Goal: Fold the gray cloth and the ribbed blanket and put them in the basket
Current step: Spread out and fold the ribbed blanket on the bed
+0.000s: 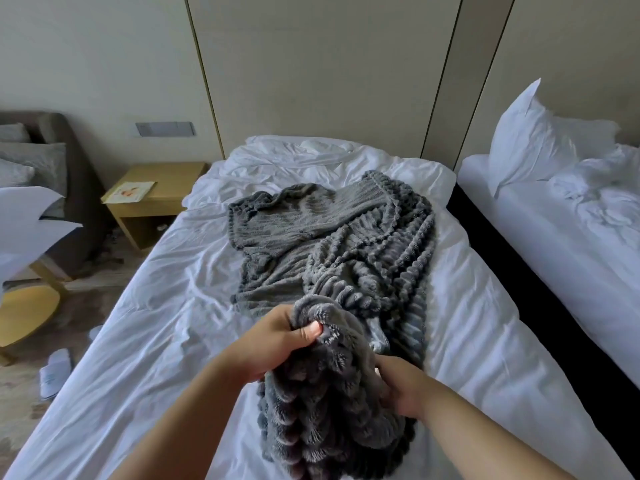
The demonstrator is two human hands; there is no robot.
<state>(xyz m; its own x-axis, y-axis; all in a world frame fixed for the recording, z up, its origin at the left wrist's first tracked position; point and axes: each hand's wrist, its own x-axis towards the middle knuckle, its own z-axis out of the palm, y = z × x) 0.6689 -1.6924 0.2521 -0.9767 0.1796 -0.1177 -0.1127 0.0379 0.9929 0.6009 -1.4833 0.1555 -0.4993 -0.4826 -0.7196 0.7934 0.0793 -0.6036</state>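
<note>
Dark gray ribbed plush blanket (381, 244) sprawls over the white-sheeted bed (156, 323) at frame centre. Its near end is bunched at lower centre, where the left hand (277, 341) pinches its edge and the right hand (401, 386) grips its folds.

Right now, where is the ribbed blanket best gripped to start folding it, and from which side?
Probably the near hem, coming from the person's side. The ribbed blanket lies bunched lengthwise away from the person. The left hand pinches that edge, and the right hand grips the bundle beside it.
</note>
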